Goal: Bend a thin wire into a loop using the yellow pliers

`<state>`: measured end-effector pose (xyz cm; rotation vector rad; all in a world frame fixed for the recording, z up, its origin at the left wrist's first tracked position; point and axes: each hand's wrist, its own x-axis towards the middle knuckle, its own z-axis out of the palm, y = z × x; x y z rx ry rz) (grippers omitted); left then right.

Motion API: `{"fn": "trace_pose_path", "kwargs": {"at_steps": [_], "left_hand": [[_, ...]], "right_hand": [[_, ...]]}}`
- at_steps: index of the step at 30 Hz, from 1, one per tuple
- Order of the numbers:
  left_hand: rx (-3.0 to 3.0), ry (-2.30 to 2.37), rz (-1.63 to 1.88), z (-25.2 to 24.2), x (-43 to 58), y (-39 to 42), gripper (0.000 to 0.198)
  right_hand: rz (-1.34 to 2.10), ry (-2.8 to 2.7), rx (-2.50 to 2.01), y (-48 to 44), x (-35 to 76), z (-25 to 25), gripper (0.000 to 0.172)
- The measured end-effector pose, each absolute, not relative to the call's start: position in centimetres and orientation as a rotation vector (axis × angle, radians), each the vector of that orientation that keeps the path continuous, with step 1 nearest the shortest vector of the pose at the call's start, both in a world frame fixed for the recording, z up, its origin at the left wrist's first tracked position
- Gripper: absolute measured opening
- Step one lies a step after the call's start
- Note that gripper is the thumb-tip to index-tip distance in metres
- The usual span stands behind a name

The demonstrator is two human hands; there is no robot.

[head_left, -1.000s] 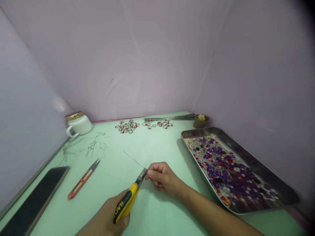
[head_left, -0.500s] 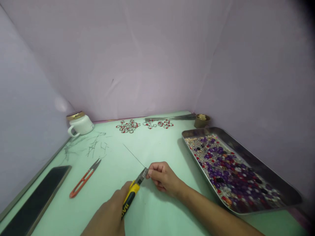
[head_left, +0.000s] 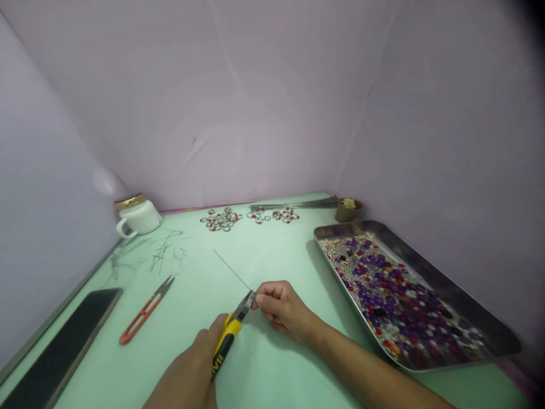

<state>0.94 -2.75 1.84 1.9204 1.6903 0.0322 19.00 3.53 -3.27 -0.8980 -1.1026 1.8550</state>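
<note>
My left hand [head_left: 193,358] is wrapped around yellow-and-black pliers [head_left: 230,335], whose metal jaws point up and to the right. Close to the jaw tips, my right hand [head_left: 279,307] pinches with thumb and forefinger at the lower end of a thin wire [head_left: 232,270]. The wire slants up to the left from the jaws over the green tabletop. Whatever part of it lies inside the jaws or under my right fingertips is hidden.
On the right stands a metal tray [head_left: 464,301] of mixed beads. Ringed bead pieces [head_left: 221,219], a wire bundle [head_left: 298,204] and a small brown pot [head_left: 348,211] line the back. Left are a lidded white mug [head_left: 140,217], wire scraps [head_left: 159,255], orange thread snips [head_left: 142,318] and a phone [head_left: 63,346].
Hardly anything differs. The pliers, wire and both hands keep nearly the same position; the whole view has shifted very slightly.
</note>
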Motion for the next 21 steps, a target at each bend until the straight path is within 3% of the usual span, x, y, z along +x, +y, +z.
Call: {"fn": "trace_pose_path", "kwargs": {"at_steps": [5,11,21], "left_hand": [[1.664,1.379,0.219,2.3,0.0,-2.3,0.039],[1.427,1.236,0.194,1.7,0.2,-1.9,0.012],[1.549,1.307,0.252,0.8,0.5,-1.8,0.020]], "right_hand": [[1.863,-1.133,-0.896,3.5,19.3,-3.4,0.029],[1.874,-1.121,-0.880,3.6,19.3,-3.5,0.030],[1.856,-1.093,-0.928,3.6,19.0,-3.7,0.032]]}}
